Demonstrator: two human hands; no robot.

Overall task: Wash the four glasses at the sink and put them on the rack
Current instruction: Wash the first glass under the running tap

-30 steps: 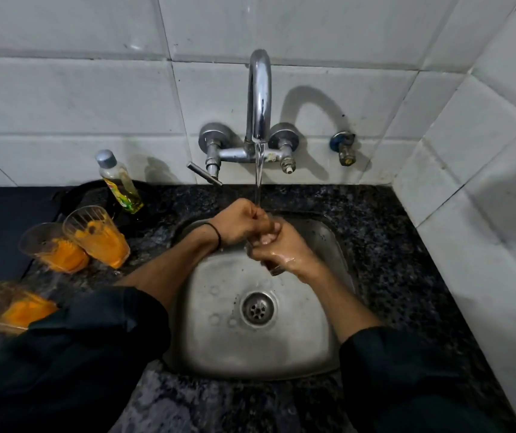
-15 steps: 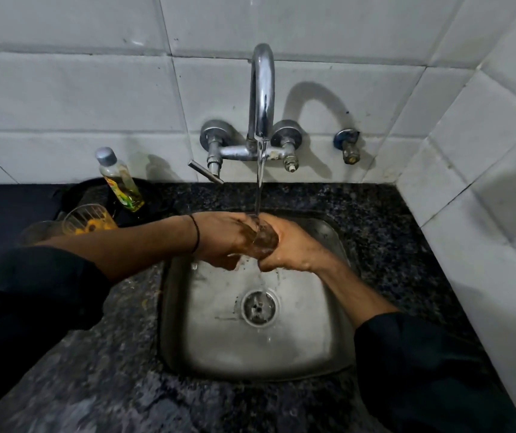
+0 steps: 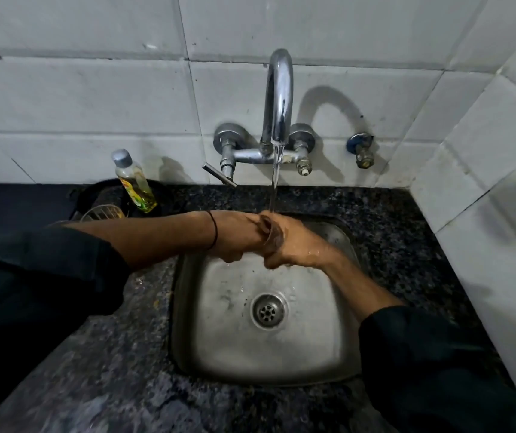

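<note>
The left hand [image 3: 238, 235] and right hand [image 3: 291, 245] meet knuckle to knuckle, both curled tight around a small clear drinking glass [image 3: 270, 234] that shows only as a dark sliver between them. A thin stream of water [image 3: 273, 182] falls onto it from the curved chrome wall tap [image 3: 278, 98] straight beyond the hands. Below them lies the square steel sink [image 3: 219, 332] with its round drain. Past the left forearm, the rim of another clear glass [image 3: 100, 212] and a plastic bottle of yellow liquid [image 3: 134, 182] stand on the dark speckled stone table [image 3: 391, 220]. White tiled walls [image 3: 78, 98] close in behind and to the right.
</note>
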